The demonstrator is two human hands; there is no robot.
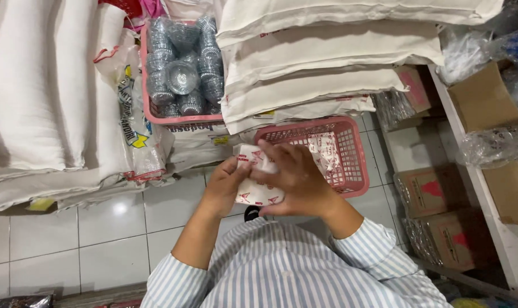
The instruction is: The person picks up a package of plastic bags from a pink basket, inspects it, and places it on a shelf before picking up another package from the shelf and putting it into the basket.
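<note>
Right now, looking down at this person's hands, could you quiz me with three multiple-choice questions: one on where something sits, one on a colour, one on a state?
1. Where is the pink basket holding a white packet?
A. on the floor just beyond the hands
B. on the right-hand shelf
C. on top of the sacks

2. What colour are the sleeves?
A. plain red
B. blue and white stripes
C. black

3. How is the white packet with red print held?
A. lying loose on the tiles
B. in one hand only
C. between left hand and right hand

Answers: 1 A, it stands on the tiles before the sacks; 2 B, stripes show; 3 C, both hands grip it.
</note>
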